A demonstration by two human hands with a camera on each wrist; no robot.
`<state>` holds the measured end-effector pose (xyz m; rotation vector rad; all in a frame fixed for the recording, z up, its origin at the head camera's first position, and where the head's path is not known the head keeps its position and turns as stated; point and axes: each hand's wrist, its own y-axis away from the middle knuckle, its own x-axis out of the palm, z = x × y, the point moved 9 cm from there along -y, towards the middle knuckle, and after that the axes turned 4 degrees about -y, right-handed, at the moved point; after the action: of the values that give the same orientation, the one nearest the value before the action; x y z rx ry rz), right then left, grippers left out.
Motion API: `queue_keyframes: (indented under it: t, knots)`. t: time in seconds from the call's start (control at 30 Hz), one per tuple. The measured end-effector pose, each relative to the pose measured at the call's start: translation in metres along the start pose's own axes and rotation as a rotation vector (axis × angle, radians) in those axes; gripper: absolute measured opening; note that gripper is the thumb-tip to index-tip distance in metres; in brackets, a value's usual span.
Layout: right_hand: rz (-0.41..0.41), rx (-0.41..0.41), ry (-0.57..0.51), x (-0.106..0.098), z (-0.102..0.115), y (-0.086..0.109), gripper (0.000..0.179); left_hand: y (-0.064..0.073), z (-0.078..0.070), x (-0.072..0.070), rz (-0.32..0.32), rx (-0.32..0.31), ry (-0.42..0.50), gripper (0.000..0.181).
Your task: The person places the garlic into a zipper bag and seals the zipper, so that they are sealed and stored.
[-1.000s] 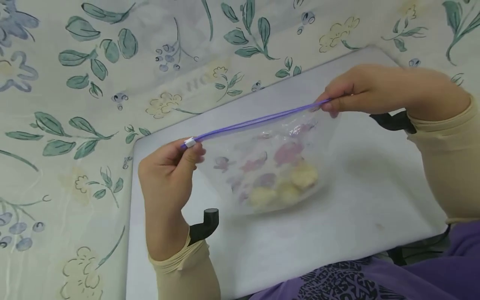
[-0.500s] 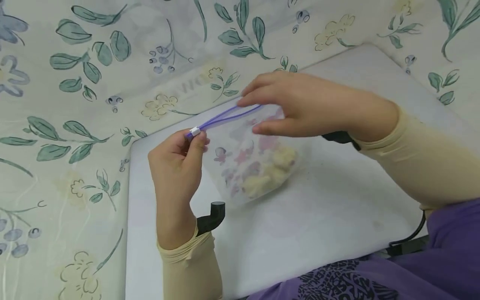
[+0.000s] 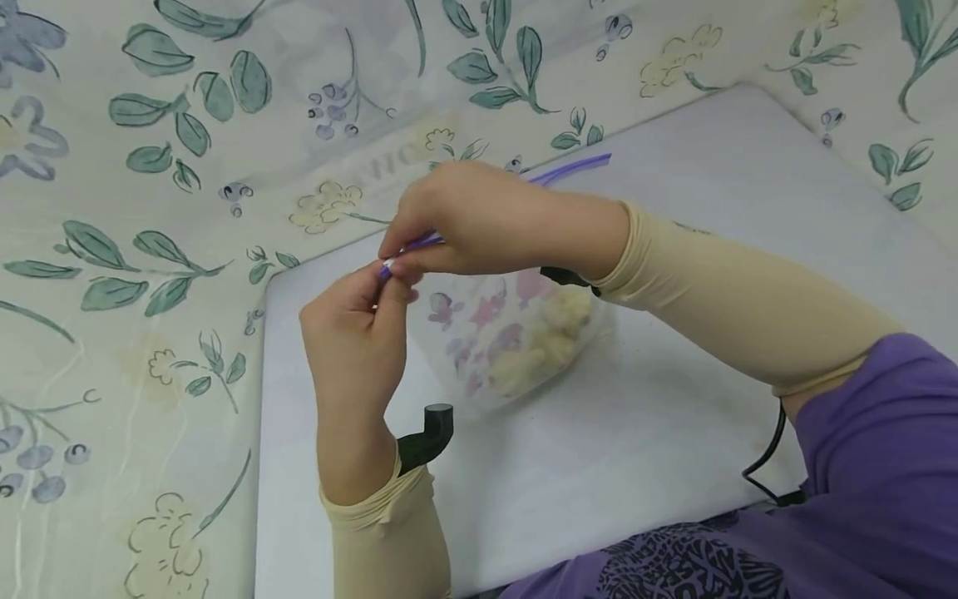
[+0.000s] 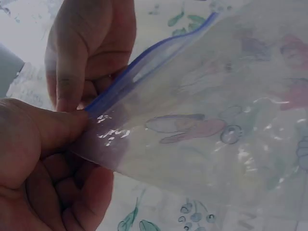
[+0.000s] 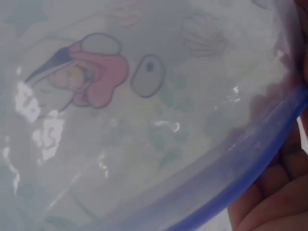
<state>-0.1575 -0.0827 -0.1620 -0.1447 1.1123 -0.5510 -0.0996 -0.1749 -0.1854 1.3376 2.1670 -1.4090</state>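
A clear zip bag (image 3: 479, 329) with pink and purple printed figures hangs over the white table, pale yellow lumps (image 3: 550, 345) in its bottom. My left hand (image 3: 352, 349) pinches the bag's upper left corner between thumb and fingers. Right beside it, my right hand (image 3: 479, 220) pinches the small white slider (image 3: 387, 268) at the end of the purple zip. The far end of the zip strip (image 3: 580, 166) sticks out behind my right wrist. In the left wrist view the purple zip (image 4: 144, 55) runs from both hands' fingertips up to the right.
The white tabletop (image 3: 636, 466) lies under the bag. A cloth with a leaf and flower print (image 3: 187, 208) spreads along the back and left. Each wrist wears a black camera mount (image 3: 430, 437). A dark cable (image 3: 763, 453) hangs by the table's front edge.
My right hand let go of the bag's right end and moved left across the bag to the slider at the left corner. My left hand kept its pinch; the bag now hangs slacker.
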Motion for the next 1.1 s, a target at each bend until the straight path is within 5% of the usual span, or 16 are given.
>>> queue_keyframes:
  t: [0.23, 0.53, 0.9, 1.1]
  knots:
    - [-0.014, -0.046, 0.044, -0.002, 0.002, 0.000, 0.016, 0.005, -0.004, -0.001, 0.079, 0.059, -0.035, 0.025]
    - [0.066, -0.010, 0.124, 0.002, -0.001, 0.003, 0.018, 0.005, -0.008, 0.001, 0.026, 0.089, -0.038, 0.027]
    - [0.123, -0.063, 0.100, 0.001, -0.002, 0.012, 0.020, 0.008, -0.012, 0.005, 0.012, 0.123, 0.022, 0.026]
    - [0.160, -0.070, 0.077, -0.002, -0.002, 0.015, 0.020, 0.013, -0.016, 0.000, -0.073, 0.167, 0.017, 0.027]
